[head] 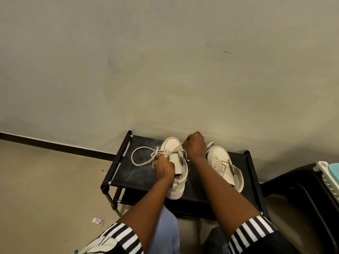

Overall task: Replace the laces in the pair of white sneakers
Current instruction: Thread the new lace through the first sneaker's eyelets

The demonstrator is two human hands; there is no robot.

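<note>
Over sneaker (172, 143), curled L hand (163, 166) & R hand (196, 146) pinch lace (159, 154).

Light here is dim and flat, with a yellow-green cast over the wall (165, 61) and floor (45, 180). A soft shadow gathers low on the wall to the right of the black surface (135, 173) — its edges diffuse. The wide lens bows the skirting line (55, 146) and stretches my striped sleeves (119, 237) at the bottom corners. Detail is soft: the lace (141, 163) between my left grip (163, 166) and right grip (196, 145) loses its weave.
</note>
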